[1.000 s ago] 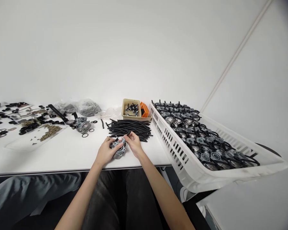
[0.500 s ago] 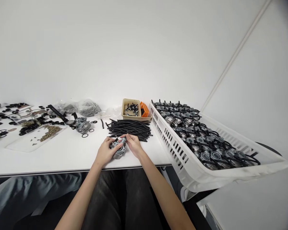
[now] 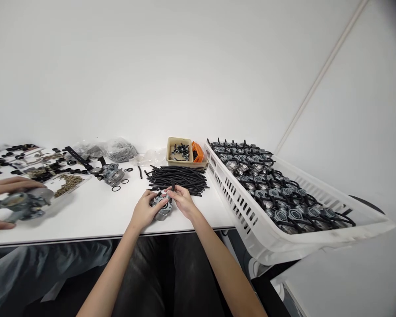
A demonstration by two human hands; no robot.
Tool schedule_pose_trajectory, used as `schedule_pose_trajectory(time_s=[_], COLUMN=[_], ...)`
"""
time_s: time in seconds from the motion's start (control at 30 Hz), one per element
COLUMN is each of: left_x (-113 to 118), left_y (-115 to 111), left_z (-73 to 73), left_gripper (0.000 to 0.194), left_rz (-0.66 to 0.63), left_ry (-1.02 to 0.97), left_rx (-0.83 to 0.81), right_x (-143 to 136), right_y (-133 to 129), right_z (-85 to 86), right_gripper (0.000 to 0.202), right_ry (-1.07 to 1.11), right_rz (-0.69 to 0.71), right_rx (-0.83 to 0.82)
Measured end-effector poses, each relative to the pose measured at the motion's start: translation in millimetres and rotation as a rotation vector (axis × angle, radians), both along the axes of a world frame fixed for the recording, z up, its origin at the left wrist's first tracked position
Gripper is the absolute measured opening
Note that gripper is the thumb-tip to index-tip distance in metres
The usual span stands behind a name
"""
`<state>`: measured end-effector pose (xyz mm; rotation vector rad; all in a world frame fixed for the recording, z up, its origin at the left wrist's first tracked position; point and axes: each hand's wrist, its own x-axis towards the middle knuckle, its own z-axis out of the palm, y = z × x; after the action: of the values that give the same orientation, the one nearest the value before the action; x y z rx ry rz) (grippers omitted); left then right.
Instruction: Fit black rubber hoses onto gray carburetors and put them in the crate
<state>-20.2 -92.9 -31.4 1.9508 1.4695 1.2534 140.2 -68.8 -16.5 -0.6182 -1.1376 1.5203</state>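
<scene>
A grey metal carburetor (image 3: pixel 163 212) sits low over the front of the table, held by my left hand (image 3: pixel 145 209) with fingers wrapped round its left side. Closed at its upper right is my right hand (image 3: pixel 182 200), the thumb and fingers pinching a short black rubber tube (image 3: pixel 173 185) that sticks up from the top of the carburetor. The fingers partly hide where tube and metal meet. Just beyond both hands lies a pile of black rubber hoses (image 3: pixel 176 177).
At left, a co-worker's hand (image 3: pixel 6 189) holds another carburetor (image 3: pixel 28 203). One more carburetor (image 3: pixel 113 175) lies near black O-rings (image 3: pixel 116 188). Behind the hoses stands a beige tray (image 3: pixel 170 154) of small fittings beside an orange basket (image 3: pixel 198 152). A white crate (image 3: pixel 237 215) of carburetors flanks the right.
The black tube now stands upright at my right fingers, which have shifted slightly left. A co-worker's hand with a carburetor has come in from the left.
</scene>
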Motion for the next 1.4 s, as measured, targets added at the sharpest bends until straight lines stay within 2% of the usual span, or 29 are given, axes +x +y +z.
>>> schedule_pose_trajectory(time_s=[0.3, 0.53, 0.93, 1.23, 1.4], left_x=[1.1, 1.4, 0.9, 0.6, 1.1], left_y=[-0.6, -2.1, -3.0, -3.6, -2.2], left_z=[0.9, 2.3, 2.9, 4.5, 2.7], left_gripper=[0.045, 0.046, 0.045, 0.046, 0.046], left_rz=[0.008, 0.011, 0.007, -0.002, -0.010], left_ry=[0.003, 0.008, 0.001, -0.010, -0.015], left_rx=[-0.005, -0.025, -0.048, -0.031, -0.022], right_x=[-4.3, 0.5, 3.7, 2.9, 0.2], right_y=[7.1, 1.8, 1.0, -2.2, -0.7], right_z=[-8.5, -1.6, -2.8, -0.7, -2.1], right_gripper=[0.037, 0.036, 0.021, 0.033, 0.032], right_ry=[-0.056, -0.014, 0.098, 0.113, 0.080], right_rz=[-0.048, 0.001, 0.047, 0.046, 0.011], right_rx=[0.007, 0.016, -0.009, -0.006, 0.009])
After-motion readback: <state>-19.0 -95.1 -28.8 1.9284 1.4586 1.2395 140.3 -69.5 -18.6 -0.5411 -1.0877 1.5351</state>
